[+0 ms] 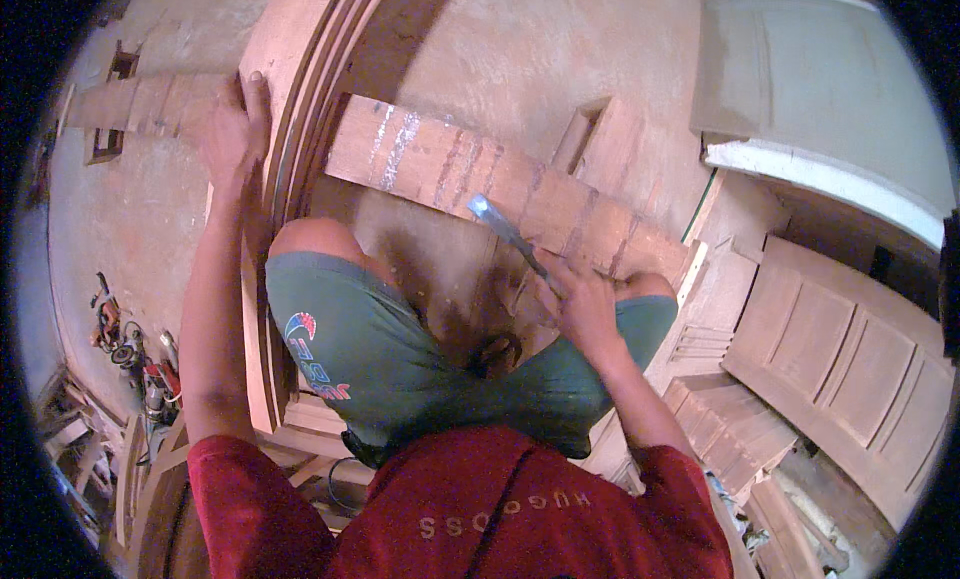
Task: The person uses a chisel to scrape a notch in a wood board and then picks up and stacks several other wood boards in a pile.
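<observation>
My left hand (232, 144) is closed over the outer edge of a long pale wooden board (292, 39), its fingers partly hidden from here. The board lies against several grooved wooden strips (318, 84). My right hand (580, 304) grips a slim metal tool (510, 236) with a shiny bluish end, perhaps a chisel; its kind is not plain. The tool's tip hangs over a wooden plank (530, 197) marked with dark and whitish cross streaks. This plank stretches across in front of my knees, from the strips toward the right.
A second streaked plank (150, 104) is on the left. Power tools (145, 364) and scrap wood (85, 439) are on the lower left floor. At right are a panelled wooden door (840, 349), stacked wood blocks (725, 429) and a large pale greenish panel (820, 79).
</observation>
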`<control>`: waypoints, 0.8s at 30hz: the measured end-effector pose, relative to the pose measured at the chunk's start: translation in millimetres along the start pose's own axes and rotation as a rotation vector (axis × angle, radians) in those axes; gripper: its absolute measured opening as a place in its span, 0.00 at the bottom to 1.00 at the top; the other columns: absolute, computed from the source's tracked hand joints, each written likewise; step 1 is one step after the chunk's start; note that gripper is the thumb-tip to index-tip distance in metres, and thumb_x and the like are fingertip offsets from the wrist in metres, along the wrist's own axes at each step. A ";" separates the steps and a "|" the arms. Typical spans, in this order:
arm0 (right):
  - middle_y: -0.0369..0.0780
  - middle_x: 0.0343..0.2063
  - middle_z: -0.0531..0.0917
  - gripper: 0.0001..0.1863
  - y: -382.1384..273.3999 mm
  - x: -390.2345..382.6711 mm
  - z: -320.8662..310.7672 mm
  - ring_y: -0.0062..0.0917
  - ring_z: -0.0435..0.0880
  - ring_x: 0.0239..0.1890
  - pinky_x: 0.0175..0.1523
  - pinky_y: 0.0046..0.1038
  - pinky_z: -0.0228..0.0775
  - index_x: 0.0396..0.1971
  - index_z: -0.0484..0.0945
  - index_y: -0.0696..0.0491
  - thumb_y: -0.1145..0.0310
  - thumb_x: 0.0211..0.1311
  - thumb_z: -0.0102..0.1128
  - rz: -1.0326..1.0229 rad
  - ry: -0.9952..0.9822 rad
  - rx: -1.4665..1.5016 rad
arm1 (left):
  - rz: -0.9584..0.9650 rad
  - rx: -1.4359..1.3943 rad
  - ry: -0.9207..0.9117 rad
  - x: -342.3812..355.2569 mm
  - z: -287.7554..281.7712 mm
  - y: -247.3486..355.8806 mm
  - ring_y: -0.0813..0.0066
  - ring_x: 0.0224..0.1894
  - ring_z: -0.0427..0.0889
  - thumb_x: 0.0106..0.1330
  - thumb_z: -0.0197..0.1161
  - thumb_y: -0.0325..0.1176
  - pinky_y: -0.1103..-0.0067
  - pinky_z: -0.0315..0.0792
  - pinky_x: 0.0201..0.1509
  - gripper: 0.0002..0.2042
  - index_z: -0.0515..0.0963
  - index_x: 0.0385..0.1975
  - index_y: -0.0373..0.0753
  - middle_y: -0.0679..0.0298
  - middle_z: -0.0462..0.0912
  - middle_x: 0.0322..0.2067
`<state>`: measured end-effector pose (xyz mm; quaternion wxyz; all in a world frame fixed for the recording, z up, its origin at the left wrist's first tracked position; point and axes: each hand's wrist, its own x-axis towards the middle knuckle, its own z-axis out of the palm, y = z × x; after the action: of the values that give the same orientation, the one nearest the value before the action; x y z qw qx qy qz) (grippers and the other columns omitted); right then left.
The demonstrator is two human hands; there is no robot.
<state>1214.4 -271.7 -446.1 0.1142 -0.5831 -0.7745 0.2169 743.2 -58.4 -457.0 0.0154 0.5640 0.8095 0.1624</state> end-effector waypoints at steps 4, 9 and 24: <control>0.44 0.39 0.84 0.24 -28.8 21.0 16.6 0.44 0.86 0.38 0.41 0.43 0.80 0.61 0.80 0.43 0.59 0.65 0.66 0.118 0.001 -0.008 | -0.032 -0.027 -0.038 -7.7 0.1 10.4 0.38 0.61 0.78 0.77 0.40 0.60 0.54 0.70 0.64 0.33 0.71 0.68 0.41 0.39 0.80 0.57; 0.44 0.38 0.84 0.23 -52.3 4.2 6.4 0.42 0.86 0.38 0.39 0.43 0.80 0.60 0.81 0.41 0.57 0.64 0.66 0.222 -0.105 -0.082 | -0.048 0.015 -0.112 -6.2 -10.0 12.7 0.38 0.62 0.77 0.76 0.40 0.61 0.55 0.69 0.67 0.34 0.70 0.69 0.41 0.40 0.79 0.58; 0.49 0.43 0.82 0.25 -58.1 25.7 39.9 0.49 0.85 0.40 0.44 0.47 0.80 0.62 0.79 0.41 0.59 0.64 0.66 0.200 0.036 -0.042 | 0.004 -0.021 -0.033 -1.1 7.2 1.9 0.37 0.59 0.79 0.75 0.39 0.64 0.52 0.70 0.65 0.36 0.70 0.69 0.41 0.37 0.80 0.56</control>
<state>1140.1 -268.5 -455.8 0.0936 -0.6636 -0.7147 0.2003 746.8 -57.0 -463.4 0.0341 0.5678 0.8064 0.1615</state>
